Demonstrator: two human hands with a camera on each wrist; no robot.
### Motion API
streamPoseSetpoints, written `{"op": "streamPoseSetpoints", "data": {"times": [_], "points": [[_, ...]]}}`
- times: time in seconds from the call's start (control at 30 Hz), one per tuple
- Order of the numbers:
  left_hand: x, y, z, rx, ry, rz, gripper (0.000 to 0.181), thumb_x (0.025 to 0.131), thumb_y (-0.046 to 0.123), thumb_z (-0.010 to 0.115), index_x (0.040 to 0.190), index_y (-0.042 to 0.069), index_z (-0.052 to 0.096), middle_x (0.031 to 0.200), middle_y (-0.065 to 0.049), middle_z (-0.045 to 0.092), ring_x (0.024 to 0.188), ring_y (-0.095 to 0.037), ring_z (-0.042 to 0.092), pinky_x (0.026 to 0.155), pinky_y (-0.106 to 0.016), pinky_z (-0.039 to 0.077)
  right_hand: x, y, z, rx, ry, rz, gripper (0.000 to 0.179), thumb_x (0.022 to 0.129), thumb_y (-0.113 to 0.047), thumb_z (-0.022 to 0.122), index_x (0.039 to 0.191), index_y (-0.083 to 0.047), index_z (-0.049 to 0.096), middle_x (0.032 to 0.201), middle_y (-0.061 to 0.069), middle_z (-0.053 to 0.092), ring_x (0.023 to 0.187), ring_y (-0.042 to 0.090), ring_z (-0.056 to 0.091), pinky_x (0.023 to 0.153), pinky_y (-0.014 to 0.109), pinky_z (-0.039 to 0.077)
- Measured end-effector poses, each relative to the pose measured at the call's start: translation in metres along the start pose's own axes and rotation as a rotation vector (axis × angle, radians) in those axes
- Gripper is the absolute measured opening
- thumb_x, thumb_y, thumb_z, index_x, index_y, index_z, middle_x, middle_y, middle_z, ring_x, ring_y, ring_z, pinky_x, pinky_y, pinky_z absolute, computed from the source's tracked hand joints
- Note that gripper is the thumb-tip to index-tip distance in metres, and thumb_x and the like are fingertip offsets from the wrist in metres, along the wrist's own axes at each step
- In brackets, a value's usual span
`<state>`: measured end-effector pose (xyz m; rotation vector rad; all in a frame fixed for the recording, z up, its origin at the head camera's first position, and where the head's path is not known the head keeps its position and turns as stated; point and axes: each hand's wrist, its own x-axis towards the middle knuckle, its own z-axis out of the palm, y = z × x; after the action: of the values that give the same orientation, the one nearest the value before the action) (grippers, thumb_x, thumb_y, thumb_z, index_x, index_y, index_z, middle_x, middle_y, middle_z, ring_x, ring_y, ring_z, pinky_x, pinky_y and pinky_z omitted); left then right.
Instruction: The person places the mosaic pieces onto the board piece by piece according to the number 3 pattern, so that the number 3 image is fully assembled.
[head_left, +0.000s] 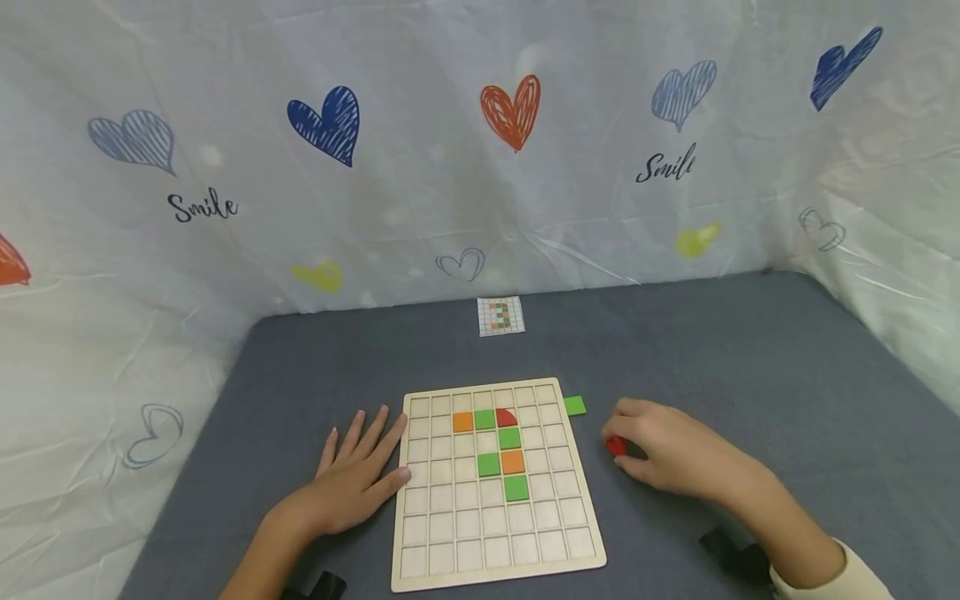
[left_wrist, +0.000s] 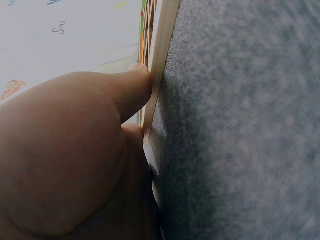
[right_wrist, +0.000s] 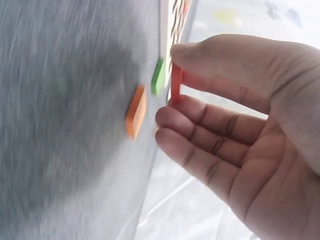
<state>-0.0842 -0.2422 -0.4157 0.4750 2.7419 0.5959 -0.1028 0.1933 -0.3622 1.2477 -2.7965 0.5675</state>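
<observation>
A wooden grid board [head_left: 460,576] lies on the table with green and orange square tiles and a rounded red tile [head_left: 506,417] in its cells. At its left edge rests my left hand [head_left: 347,487], fingers spread, with the thumb and a fingertip touching the rim. To the right of the board, my right hand [head_left: 667,446] pinches a red tile [right_wrist: 176,82] between thumb and fingertips, a little above the cloth. Near that hand in the right wrist view lie an orange tile [right_wrist: 135,112] and a loose green tile [right_wrist: 158,76]. The orange one is hidden in the head view.
Behind the board, a small printed pattern card [head_left: 501,317] lies near the table's back edge. A grey cloth [head_left: 712,350] covers the table. A white curtain [head_left: 420,200] with hearts and lettering hangs behind and along both sides.
</observation>
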Motion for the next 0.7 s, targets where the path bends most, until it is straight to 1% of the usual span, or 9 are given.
{"op": "streamPoseSetpoints", "data": {"times": [0.1,0.33,0.47,0.53,0.63,0.7], "points": [[0.0,0.0,0.0,-0.003,0.001,0.002,0.077,0.102,0.064,0.038,0.163,0.025,0.013,0.167,-0.007,0.003,0.151,-0.036,-0.009,0.112,-0.065,-0.01,0.003,-0.011,0.007,0.0,0.021,-0.05,0.022,0.078,-0.005,0.085,0.09,-0.016,0.07,0.087,-0.012,0.05,0.073,0.002,0.045,0.061,0.021,0.044],[0.002,0.001,0.0,-0.022,-0.006,0.01,0.076,0.103,0.062,0.039,0.163,0.025,0.014,0.167,-0.007,0.002,0.151,-0.035,-0.009,0.112,-0.064,-0.01,0.01,-0.041,0.026,-0.064,0.091,-0.193,0.021,0.076,-0.006,0.084,0.084,-0.018,0.068,0.085,-0.012,0.047,0.073,0.002,0.041,0.062,0.014,0.04],[0.001,0.002,-0.001,-0.02,-0.006,0.009,0.076,0.103,0.063,0.039,0.163,0.024,0.014,0.167,-0.007,0.002,0.151,-0.035,-0.009,0.112,-0.065,-0.01,0.016,-0.058,0.037,-0.083,0.084,-0.265,0.021,0.076,-0.006,0.082,0.081,-0.019,0.066,0.081,-0.012,0.045,0.07,0.001,0.039,0.061,0.011,0.036],[0.001,0.001,-0.001,-0.02,-0.004,0.006,0.076,0.102,0.063,0.039,0.163,0.025,0.014,0.167,-0.007,0.002,0.151,-0.035,-0.009,0.112,-0.064,-0.01,0.02,-0.065,0.042,-0.096,0.075,-0.295,0.02,0.077,-0.008,0.082,0.08,-0.019,0.065,0.079,-0.011,0.045,0.069,0.001,0.039,0.06,0.011,0.035],[0.0,0.001,-0.001,-0.021,-0.003,0.004,0.076,0.102,0.063,0.039,0.163,0.025,0.014,0.167,-0.007,0.002,0.151,-0.035,-0.009,0.112,-0.064,-0.01,0.026,-0.073,0.048,-0.127,0.07,-0.329,0.017,0.08,-0.012,0.081,0.079,-0.019,0.065,0.077,-0.011,0.045,0.068,0.002,0.039,0.058,0.012,0.035],[0.0,0.001,-0.001,-0.026,-0.003,0.004,0.076,0.102,0.063,0.039,0.163,0.025,0.014,0.167,-0.006,0.002,0.151,-0.035,-0.01,0.112,-0.064,-0.01,0.029,-0.077,0.052,-0.145,0.062,-0.337,0.017,0.082,-0.015,0.082,0.079,-0.019,0.066,0.077,-0.011,0.046,0.069,0.003,0.04,0.058,0.013,0.036]]}}
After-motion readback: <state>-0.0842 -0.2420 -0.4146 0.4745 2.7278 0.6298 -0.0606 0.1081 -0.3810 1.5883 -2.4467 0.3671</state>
